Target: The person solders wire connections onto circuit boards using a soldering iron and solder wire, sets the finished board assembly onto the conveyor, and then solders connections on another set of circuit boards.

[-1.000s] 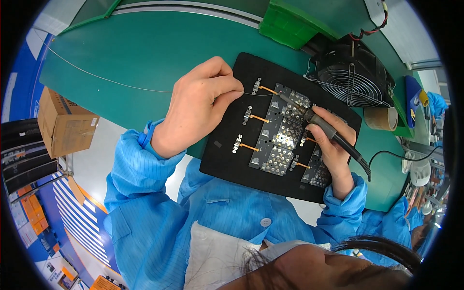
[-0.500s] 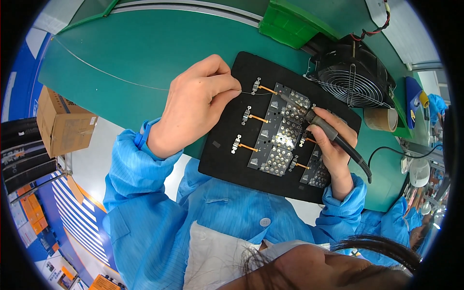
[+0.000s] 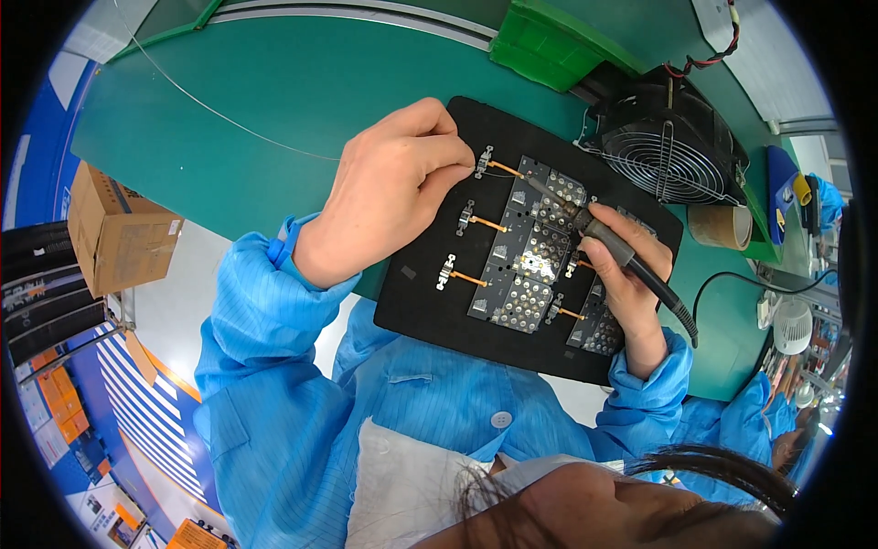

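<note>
My left hand (image 3: 393, 183) pinches a thin solder wire (image 3: 240, 128), which trails off to the upper left. The wire's short free end reaches toward the top corner of a dark circuit board (image 3: 508, 284) covered with round metal contacts. In my right hand (image 3: 629, 265) is a soldering iron (image 3: 615, 240), its tip resting at or very near that same corner, beside the end of an orange lead. Small metal connectors (image 3: 466, 218) on orange leads stick out from the board's left side. Everything lies on a black pad (image 3: 430, 316); a second board (image 3: 599, 325) is partly covered by my right hand.
A black fan with a wire guard (image 3: 672, 160) stands at the back right, near a roll of tape (image 3: 721, 225). Behind the pad is a green bin (image 3: 558, 46). A cardboard box (image 3: 123, 229) sits left of the green table (image 3: 274, 73). Another person in blue is at the right.
My left hand has moved right, toward the board's corner, bringing the solder wire along. The right hand and the iron have hardly shifted.
</note>
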Motion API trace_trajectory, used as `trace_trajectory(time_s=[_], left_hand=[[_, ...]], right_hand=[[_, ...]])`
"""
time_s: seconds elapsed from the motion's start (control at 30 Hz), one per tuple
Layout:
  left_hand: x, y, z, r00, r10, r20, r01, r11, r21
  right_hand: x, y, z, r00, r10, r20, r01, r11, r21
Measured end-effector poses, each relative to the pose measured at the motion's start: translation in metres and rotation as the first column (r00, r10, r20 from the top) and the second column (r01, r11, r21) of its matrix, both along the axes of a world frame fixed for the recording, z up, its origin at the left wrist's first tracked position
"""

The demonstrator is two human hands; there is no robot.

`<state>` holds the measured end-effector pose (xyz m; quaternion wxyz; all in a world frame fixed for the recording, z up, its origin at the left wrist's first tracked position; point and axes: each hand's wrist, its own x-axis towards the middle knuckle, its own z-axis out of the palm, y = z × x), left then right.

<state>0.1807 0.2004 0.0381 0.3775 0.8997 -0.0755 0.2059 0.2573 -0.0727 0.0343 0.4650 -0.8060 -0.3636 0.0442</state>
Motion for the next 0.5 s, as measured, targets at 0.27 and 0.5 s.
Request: trace_trajectory(time_s=[0.27, 0.5], left_hand=[[0.008, -0.004, -0.005, 1.000, -0.001, 0.017, 0.001, 0.999, -0.036], [0.027, -0.014, -0.022, 0.991, -0.015, -0.130, -0.017, 0.971, -0.240]], right_hand=[[0.002, 0.001, 0.000, 0.999, 0.010, 0.043, -0.010, 1.000, 0.009], [0.001, 0.002, 0.001, 0.999, 0.017, 0.049, -0.017, 1.000, 0.011]])
